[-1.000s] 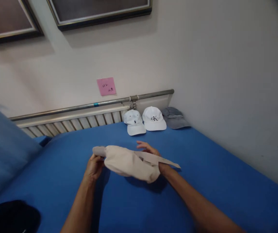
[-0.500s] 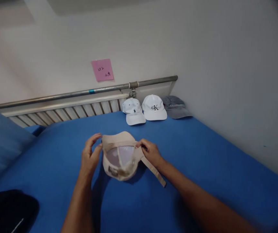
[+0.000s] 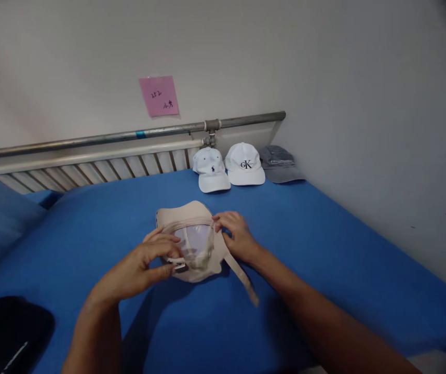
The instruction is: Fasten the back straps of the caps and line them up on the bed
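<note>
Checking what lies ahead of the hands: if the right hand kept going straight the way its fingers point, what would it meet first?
The right hand points left across the upturned beige cap, already touching it; beyond that, probably the left hand.

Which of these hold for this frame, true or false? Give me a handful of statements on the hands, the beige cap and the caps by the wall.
1. Both hands are on the beige cap. True: the left hand is at its near side and the right hand at its right edge.
2. The beige cap lies with its inside facing up. True.
3. Four caps sit in a row by the radiator. False: three, a white cap, a white lettered cap and a grey cap.
4. The cap's strap is tucked inside it. False: it trails out toward the viewer over the blue sheet.
5. The pink note is stuck on the radiator. False: on the wall above the pipe.
</note>
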Demonstrator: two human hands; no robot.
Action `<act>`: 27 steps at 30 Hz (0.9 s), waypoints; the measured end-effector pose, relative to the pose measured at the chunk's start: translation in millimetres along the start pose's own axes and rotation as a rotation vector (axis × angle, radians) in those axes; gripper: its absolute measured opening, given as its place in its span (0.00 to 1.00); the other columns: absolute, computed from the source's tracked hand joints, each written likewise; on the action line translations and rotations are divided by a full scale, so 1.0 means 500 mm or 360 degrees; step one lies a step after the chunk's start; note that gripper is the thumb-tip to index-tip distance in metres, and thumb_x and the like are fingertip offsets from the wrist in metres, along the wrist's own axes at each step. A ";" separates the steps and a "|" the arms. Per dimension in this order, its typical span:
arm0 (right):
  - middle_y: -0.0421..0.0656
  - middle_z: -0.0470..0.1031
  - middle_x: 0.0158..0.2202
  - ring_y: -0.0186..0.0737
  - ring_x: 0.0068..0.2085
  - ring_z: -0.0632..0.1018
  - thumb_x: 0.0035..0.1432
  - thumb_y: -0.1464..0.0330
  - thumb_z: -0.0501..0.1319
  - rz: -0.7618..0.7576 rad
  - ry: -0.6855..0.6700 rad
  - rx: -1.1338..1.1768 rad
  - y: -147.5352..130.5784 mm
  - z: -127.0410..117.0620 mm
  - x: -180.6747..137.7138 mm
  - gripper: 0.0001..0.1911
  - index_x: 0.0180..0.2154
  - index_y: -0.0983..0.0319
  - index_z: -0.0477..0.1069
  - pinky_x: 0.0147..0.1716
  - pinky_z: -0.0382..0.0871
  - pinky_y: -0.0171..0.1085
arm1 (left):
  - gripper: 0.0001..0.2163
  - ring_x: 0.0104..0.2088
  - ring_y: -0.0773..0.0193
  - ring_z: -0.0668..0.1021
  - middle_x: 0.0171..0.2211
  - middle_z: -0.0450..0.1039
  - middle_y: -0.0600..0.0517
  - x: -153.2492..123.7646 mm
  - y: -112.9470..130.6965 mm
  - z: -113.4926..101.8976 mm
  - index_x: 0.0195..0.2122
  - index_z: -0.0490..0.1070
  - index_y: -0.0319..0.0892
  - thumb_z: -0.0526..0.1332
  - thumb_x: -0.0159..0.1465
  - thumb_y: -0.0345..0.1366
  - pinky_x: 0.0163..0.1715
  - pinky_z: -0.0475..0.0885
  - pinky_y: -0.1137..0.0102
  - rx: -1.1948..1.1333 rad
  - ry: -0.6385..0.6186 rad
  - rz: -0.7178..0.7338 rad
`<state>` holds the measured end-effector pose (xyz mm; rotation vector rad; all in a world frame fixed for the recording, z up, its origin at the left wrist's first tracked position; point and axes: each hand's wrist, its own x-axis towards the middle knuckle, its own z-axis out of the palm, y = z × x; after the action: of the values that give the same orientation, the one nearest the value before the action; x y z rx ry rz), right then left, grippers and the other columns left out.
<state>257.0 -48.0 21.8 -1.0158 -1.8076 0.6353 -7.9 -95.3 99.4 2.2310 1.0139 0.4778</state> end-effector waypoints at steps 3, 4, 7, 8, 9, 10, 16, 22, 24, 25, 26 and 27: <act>0.42 0.78 0.39 0.43 0.45 0.74 0.46 0.80 0.56 -0.0212 -0.0488 0.0069 -0.037 -0.021 -0.002 0.12 0.32 0.60 0.73 0.54 0.58 0.47 | 0.05 0.53 0.55 0.74 0.43 0.78 0.51 0.019 -0.018 -0.009 0.37 0.75 0.45 0.63 0.62 0.37 0.64 0.49 0.54 -0.0366 0.0116 0.0018; 0.41 0.78 0.36 0.41 0.42 0.76 0.46 0.80 0.55 -0.0176 -0.0670 0.0216 -0.047 -0.027 -0.004 0.14 0.33 0.61 0.73 0.51 0.61 0.46 | 0.05 0.51 0.55 0.75 0.43 0.77 0.50 0.024 -0.023 -0.012 0.37 0.75 0.44 0.63 0.61 0.37 0.62 0.54 0.55 -0.0465 0.0159 0.0010; 0.42 0.78 0.35 0.38 0.37 0.77 0.46 0.78 0.52 0.0148 -0.0879 0.0789 -0.063 -0.036 -0.002 0.18 0.38 0.62 0.73 0.42 0.68 0.40 | 0.05 0.49 0.55 0.75 0.39 0.78 0.50 0.037 -0.030 -0.012 0.36 0.77 0.43 0.65 0.60 0.37 0.58 0.61 0.59 -0.0597 0.0165 0.0020; 0.44 0.77 0.38 0.38 0.38 0.77 0.47 0.77 0.51 0.0253 -0.0826 0.0924 -0.066 -0.036 0.000 0.20 0.41 0.63 0.72 0.41 0.69 0.39 | 0.05 0.48 0.56 0.75 0.38 0.78 0.50 0.041 -0.027 -0.009 0.35 0.77 0.43 0.65 0.59 0.36 0.58 0.60 0.60 -0.0611 0.0151 0.0041; 0.45 0.77 0.39 0.38 0.39 0.77 0.48 0.76 0.50 0.0326 -0.0771 0.0967 -0.069 -0.035 0.003 0.20 0.42 0.63 0.72 0.41 0.69 0.39 | 0.04 0.48 0.57 0.75 0.37 0.78 0.51 0.045 -0.023 -0.005 0.35 0.77 0.43 0.66 0.59 0.36 0.59 0.59 0.60 -0.0624 0.0150 0.0059; 0.44 0.77 0.40 0.38 0.39 0.76 0.51 0.76 0.50 0.0349 -0.0775 0.0906 -0.073 -0.032 0.006 0.18 0.42 0.62 0.72 0.40 0.68 0.39 | 0.04 0.47 0.57 0.76 0.37 0.78 0.51 0.049 -0.018 0.000 0.35 0.78 0.44 0.65 0.59 0.36 0.60 0.58 0.60 -0.0640 0.0158 0.0073; 0.39 0.67 0.22 0.33 0.26 0.67 0.60 0.69 0.50 0.0221 -0.1218 0.0346 -0.091 -0.003 0.014 0.16 0.20 0.62 0.64 0.31 0.63 0.36 | 0.04 0.41 0.62 0.77 0.34 0.79 0.52 0.065 -0.015 0.010 0.34 0.79 0.44 0.67 0.58 0.35 0.54 0.65 0.65 -0.0814 0.0375 0.0061; 0.43 0.77 0.44 0.41 0.48 0.75 0.51 0.76 0.52 0.0264 -0.0365 0.0622 -0.043 -0.072 0.012 0.18 0.42 0.60 0.75 0.51 0.65 0.44 | 0.09 0.25 0.71 0.74 0.25 0.76 0.54 0.055 -0.064 0.009 0.28 0.78 0.41 0.73 0.49 0.39 0.28 0.69 0.78 -0.1348 0.0805 -0.0096; 0.44 0.76 0.49 0.42 0.54 0.73 0.47 0.79 0.53 0.0049 -0.0491 0.0453 -0.040 -0.090 0.008 0.24 0.44 0.58 0.75 0.56 0.61 0.47 | 0.11 0.23 0.71 0.74 0.24 0.76 0.54 0.049 -0.075 0.014 0.26 0.77 0.40 0.75 0.45 0.39 0.25 0.68 0.78 -0.1514 0.0901 -0.0183; 0.44 0.74 0.53 0.42 0.56 0.71 0.47 0.80 0.54 -0.0088 -0.0601 0.0335 -0.046 -0.091 0.005 0.26 0.46 0.57 0.74 0.57 0.59 0.49 | 0.12 0.22 0.71 0.74 0.23 0.76 0.54 0.046 -0.079 0.016 0.25 0.77 0.40 0.75 0.44 0.39 0.24 0.68 0.78 -0.1582 0.0944 -0.0228; 0.45 0.71 0.56 0.43 0.59 0.68 0.47 0.80 0.55 -0.0232 -0.0701 0.0211 -0.056 -0.086 0.000 0.27 0.48 0.57 0.74 0.58 0.57 0.50 | 0.13 0.22 0.71 0.74 0.23 0.76 0.54 0.044 -0.083 0.019 0.25 0.76 0.40 0.76 0.43 0.38 0.24 0.68 0.78 -0.1641 0.0981 -0.0270; 0.46 0.68 0.59 0.45 0.61 0.66 0.48 0.80 0.56 -0.0375 -0.0764 0.0084 -0.070 -0.077 -0.006 0.27 0.49 0.56 0.73 0.59 0.56 0.52 | 0.13 0.21 0.71 0.73 0.22 0.75 0.54 0.042 -0.085 0.022 0.25 0.76 0.39 0.76 0.42 0.38 0.23 0.67 0.79 -0.1691 0.1007 -0.0306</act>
<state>279.8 -69.3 63.8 -0.6315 -2.2707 0.8229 -11.3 -62.0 64.1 1.0304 0.9161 1.3114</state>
